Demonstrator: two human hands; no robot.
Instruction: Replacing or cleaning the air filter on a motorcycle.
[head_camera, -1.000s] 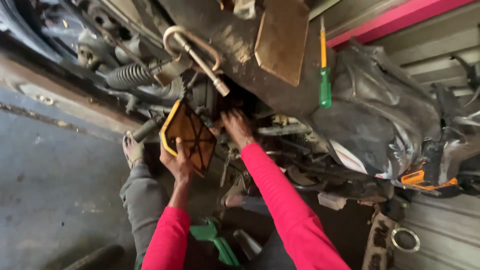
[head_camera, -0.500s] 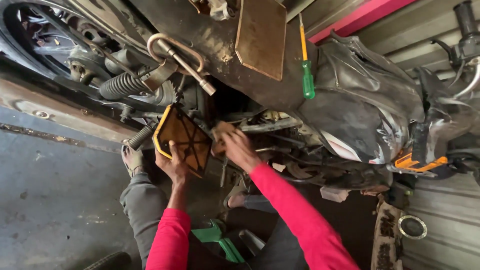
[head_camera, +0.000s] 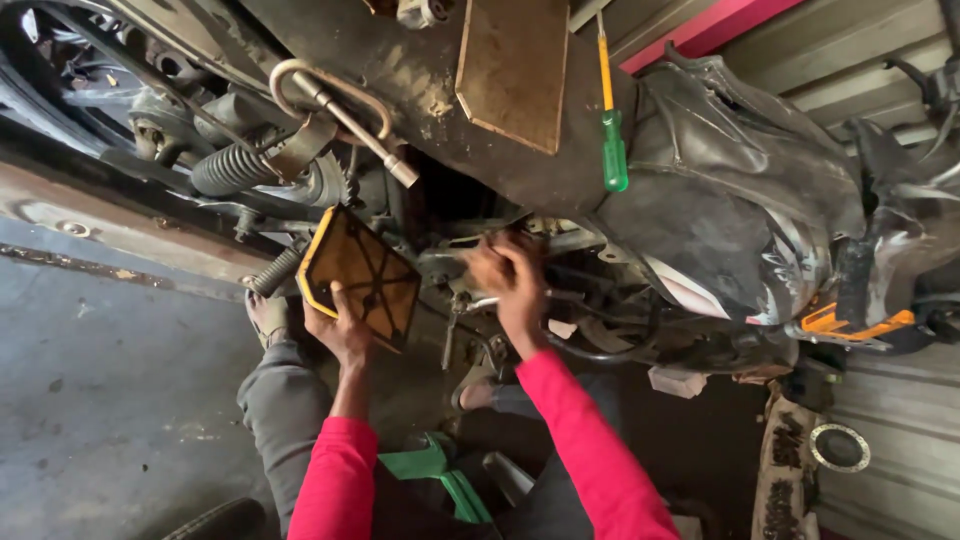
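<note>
I see my left hand (head_camera: 338, 328) clamped on the lower edge of a yellow-rimmed air filter (head_camera: 360, 275), held tilted just beside the dark opening in the motorcycle frame (head_camera: 420, 80). My right hand (head_camera: 508, 280) is curled shut among the cables and brackets (head_camera: 590, 330) in the engine bay; I cannot tell what it pinches. The grip on the filter is by one edge only, so I judge it could slip to the floor (head_camera: 110, 400). The green-handled screwdriver (head_camera: 612, 130) lying on the frame could roll off if the right hand jolts the bike.

Yellow-rimmed brown grid filter (head_camera: 362, 277), green-handled screwdriver (head_camera: 613, 150)
</note>
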